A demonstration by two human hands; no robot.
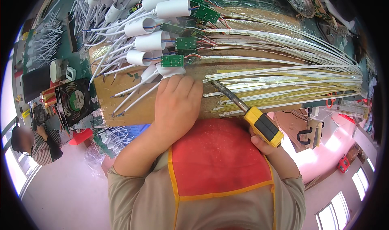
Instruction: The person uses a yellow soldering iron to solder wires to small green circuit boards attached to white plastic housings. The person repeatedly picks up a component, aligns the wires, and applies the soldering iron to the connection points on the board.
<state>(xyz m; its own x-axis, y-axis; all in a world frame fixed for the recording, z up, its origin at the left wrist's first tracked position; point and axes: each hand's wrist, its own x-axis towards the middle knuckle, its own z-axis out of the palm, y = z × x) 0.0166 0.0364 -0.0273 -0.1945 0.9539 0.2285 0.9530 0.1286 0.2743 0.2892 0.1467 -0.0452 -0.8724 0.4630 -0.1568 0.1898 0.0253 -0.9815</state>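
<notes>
My right hand (262,144) grips the yellow and black handle of a soldering iron (263,126). Its metal shaft slants up and left, and the tip is at the left ends of several thin white LED strips (259,83). Close by on the left, my left hand (178,102) is closed, knuckles up, against a white plastic housing (171,71). Whatever its fingertips pinch is hidden beneath the hand. Beyond it lie more white housings with white cables, each wired to a small green circuit board (172,61). Red and white wires join those boards to other LED strips (259,60).
Brown board (137,90) covers the bench under the work. A black fan (75,101) stands at the left, near bundled white cables (46,43). A metal dish (298,1) sits at the far right. Another person (38,145) is at the lower left.
</notes>
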